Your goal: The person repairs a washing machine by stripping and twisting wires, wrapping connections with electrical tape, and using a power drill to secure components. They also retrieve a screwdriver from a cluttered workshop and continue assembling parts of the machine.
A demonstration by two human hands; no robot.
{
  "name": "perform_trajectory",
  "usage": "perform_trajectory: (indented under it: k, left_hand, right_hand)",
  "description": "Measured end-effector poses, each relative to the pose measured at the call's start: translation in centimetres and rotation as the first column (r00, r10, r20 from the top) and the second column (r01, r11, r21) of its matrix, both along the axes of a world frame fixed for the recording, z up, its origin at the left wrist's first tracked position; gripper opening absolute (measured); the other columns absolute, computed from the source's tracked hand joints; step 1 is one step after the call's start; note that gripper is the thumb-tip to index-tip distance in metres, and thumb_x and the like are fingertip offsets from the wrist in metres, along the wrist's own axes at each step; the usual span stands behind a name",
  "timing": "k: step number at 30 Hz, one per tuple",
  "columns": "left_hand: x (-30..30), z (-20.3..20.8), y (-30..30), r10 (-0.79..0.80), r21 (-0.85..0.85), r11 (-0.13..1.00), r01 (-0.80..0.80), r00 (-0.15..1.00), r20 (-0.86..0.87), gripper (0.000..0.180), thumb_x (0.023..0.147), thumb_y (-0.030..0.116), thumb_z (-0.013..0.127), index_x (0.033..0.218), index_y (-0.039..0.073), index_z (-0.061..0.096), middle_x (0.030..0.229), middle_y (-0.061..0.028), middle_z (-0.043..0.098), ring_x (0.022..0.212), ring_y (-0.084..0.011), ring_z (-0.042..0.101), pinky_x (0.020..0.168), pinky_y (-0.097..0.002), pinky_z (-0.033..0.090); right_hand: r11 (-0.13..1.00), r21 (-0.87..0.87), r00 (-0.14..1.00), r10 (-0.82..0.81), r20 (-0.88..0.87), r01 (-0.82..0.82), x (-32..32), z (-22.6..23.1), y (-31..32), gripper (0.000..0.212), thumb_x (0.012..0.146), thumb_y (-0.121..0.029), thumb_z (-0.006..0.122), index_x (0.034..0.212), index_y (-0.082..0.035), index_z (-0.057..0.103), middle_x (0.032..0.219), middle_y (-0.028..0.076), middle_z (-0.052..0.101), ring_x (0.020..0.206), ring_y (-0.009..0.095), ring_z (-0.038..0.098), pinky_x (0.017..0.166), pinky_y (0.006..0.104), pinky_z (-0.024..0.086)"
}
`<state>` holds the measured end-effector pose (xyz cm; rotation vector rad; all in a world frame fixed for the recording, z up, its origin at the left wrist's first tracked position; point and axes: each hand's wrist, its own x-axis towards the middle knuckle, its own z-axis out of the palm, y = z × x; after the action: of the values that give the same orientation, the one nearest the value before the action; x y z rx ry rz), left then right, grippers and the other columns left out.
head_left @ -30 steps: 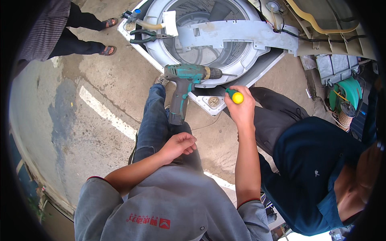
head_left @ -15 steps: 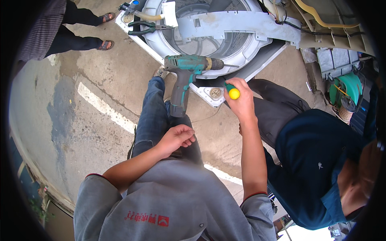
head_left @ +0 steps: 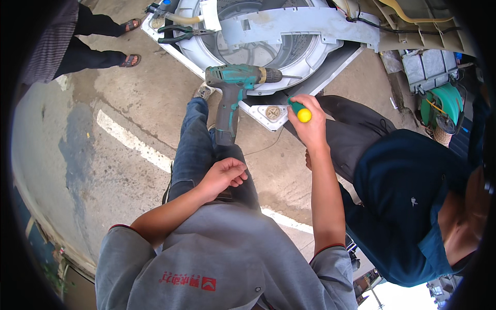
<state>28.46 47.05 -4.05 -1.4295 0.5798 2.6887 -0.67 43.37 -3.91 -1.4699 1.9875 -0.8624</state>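
My right hand [head_left: 310, 124] is wrapped round the green and yellow handle of a screwdriver [head_left: 304, 114], beside the near corner of an opened washing machine [head_left: 191, 49]. The handle's yellow end faces up; its shaft and tip are hidden. My left hand [head_left: 223, 178] hangs before my body with curled fingers, and whatever they may hold is hidden. A teal and black cordless drill [head_left: 232, 88] lies at the machine's near edge, its bit pointing right. The round tub [head_left: 258, 54] is exposed, with a long pale grey panel [head_left: 305, 26] lying across it.
Dark-handled pliers [head_left: 181, 35] and a hose with a blue-ended valve [head_left: 182, 18] lie at the machine's left corner. A person in dark blue [head_left: 408, 201] crouches close on my right. Another person's sandalled feet [head_left: 133, 61] stand at far left. A green reel [head_left: 447, 103] is at right.
The view has shifted slightly, so the machine and drill sit a little higher and further left. The screwdriver handle's yellow end has tilted slightly right. My left hand stays curled.
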Motion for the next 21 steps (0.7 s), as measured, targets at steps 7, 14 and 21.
perform_trajectory:
  k: [7,14,21]
  left_hand:
    - [0.4,0.1,0.2,-0.005,-0.02,1.0,0.005,1.0,0.005,0.02,0.102,0.026,0.061,0.11,0.008,0.065,0.095,-0.0021,0.069,0.081,-0.008,0.064,0.075,-0.0237,0.052]
    - [0.3,0.1,0.4,-0.005,-0.012,1.0,0.005,1.0,0.003,0.02,0.102,0.025,0.061,0.11,0.008,0.065,0.094,-0.0022,0.069,0.081,-0.0082,0.064,0.074,-0.0239,0.052]
    - [0.6,0.4,0.2,-0.005,-0.011,1.0,0.006,0.999,0.034,0.019,0.102,0.024,0.059,0.107,0.006,0.064,0.092,-0.0023,0.069,0.08,-0.0079,0.062,0.073,-0.0235,0.051]
  right_hand:
    - [0.995,0.026,0.994,-0.091,-0.061,0.093,0.5,-0.4,-0.2,0.027,0.076,-0.004,0.077,0.102,-0.005,0.07,0.098,0.014,0.068,0.09,0.031,0.068,0.082,0.0353,0.053]
    - [0.958,0.132,0.967,-0.249,-0.054,0.254,-0.9,-2.0,-1.7,0.027,0.076,-0.013,0.08,0.101,-0.005,0.073,0.089,0.012,0.07,0.079,0.021,0.067,0.077,0.0322,0.053]
    - [0.921,0.105,0.925,-0.379,0.014,0.375,-0.4,-2.6,-1.9,0.025,0.077,-0.014,0.081,0.099,-0.005,0.074,0.079,0.007,0.07,0.073,0.011,0.062,0.071,0.0287,0.053]
